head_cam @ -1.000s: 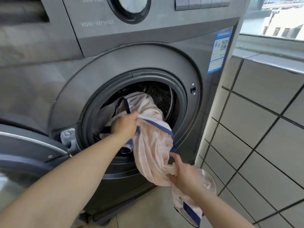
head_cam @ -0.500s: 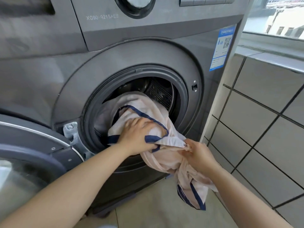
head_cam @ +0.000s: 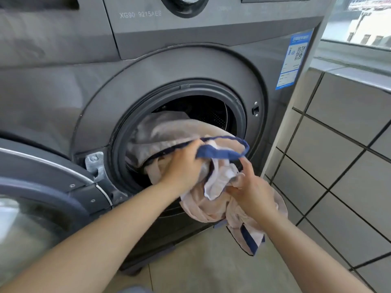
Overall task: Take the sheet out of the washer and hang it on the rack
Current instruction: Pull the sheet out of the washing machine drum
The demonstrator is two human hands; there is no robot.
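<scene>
Step in hand: pulling sheet (head_cam: pixel 169 132) out of washer (head_cam: pixel 211 66). My left hand (head_cam: pixel 182 168) is gripping bunch at blue hem (head_cam: pixel 220 152), fingers curled round cloth. My right hand (head_cam: pixel 251 191) is clutching lower folds, fingers closed on fabric. Sheet is lying half in drum (head_cam: pixel 211 115), half spilling over door opening, tail dangling toward floor (head_cam: pixel 207 267). Next move, I judge: drawing rest clear of door seal, gathering tail off floor. Rack not in view.

Both forearms (head_cam: pixel 88 246) bare, no sleeves/jewellery visible.
</scene>
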